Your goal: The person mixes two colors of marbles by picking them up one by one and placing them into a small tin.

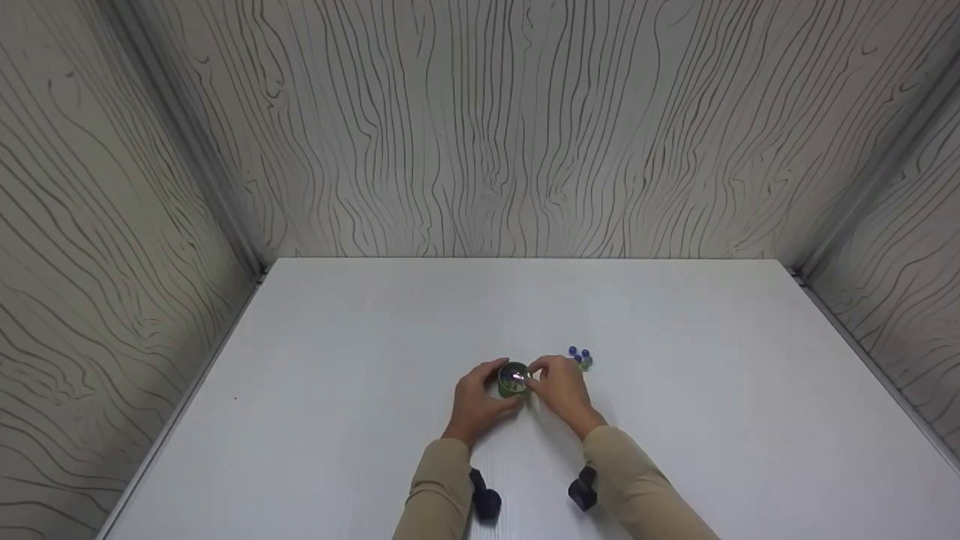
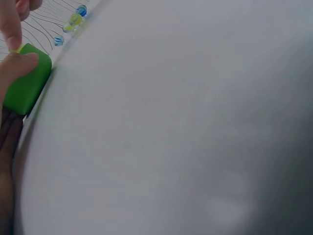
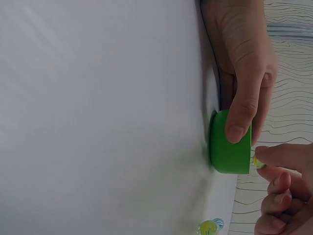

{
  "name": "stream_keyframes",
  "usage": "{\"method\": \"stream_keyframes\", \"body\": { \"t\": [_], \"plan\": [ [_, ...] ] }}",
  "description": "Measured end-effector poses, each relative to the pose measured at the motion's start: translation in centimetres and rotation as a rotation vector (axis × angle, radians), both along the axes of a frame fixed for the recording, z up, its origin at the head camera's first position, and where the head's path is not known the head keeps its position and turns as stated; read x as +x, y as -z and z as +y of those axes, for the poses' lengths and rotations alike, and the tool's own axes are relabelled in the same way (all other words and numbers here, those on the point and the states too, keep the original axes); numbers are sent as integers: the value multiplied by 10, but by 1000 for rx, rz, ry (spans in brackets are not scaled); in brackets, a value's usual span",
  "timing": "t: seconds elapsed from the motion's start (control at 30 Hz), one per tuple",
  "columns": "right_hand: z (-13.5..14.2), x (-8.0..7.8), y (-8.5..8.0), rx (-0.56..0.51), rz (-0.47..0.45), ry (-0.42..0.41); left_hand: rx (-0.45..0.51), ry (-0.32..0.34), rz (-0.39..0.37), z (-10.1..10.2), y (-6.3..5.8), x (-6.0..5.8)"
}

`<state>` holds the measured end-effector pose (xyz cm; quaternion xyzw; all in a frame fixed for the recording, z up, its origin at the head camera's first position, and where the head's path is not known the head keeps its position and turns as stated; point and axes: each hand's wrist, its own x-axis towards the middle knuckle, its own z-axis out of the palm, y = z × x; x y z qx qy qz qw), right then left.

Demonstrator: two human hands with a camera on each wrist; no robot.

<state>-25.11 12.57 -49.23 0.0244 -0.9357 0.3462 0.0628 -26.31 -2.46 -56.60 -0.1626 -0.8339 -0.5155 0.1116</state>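
Note:
A small green cup stands on the table, with marbles inside it in the head view. My left hand grips the cup from the left side, its thumb lying along the outer wall. At the cup's mouth, my right hand pinches a yellowish glass marble between thumb and forefinger. Several loose marbles, blue and yellow-green, lie together on the table just beyond the right hand; a blue marble is at the far side of that group, and a yellow marble shows in the left wrist view.
The white tabletop extends around both hands. Wood-patterned panels rise behind it and at both sides. A black device is at the left wrist, and another black device at the right.

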Motion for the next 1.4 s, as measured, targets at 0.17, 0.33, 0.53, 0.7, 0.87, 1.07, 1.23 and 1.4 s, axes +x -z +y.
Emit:
{"method": "stream_keyframes", "body": {
  "t": [0.17, 0.33, 0.53, 0.7, 0.87, 1.07, 1.23, 1.4],
  "plan": [
    [0, 0, 1, -13, -7, 3, -11, -1, 3, 1, 0, -1],
    [1, -1, 1, -18, -22, 10, -19, -2, 29, 1, 0, -2],
    [4, 1, 1, -38, -46, 18, -24, 5, 33, -1, -3, -2],
    [9, 5, 0, -36, -53, 25, -36, -2, 52, -2, -3, -1],
    [14, 8, 0, -39, -60, 30, -22, -7, 53, -1, 1, -1],
    [20, 12, 1, -38, -67, 29, 7, 0, 26, 1, 3, -2],
    [24, 12, 2, -49, -101, 48, 16, 5, 24, 1, 3, -3],
    [28, 13, 3, -52, -95, 54, 14, 5, -3, 1, 3, -3]
  ]
}}
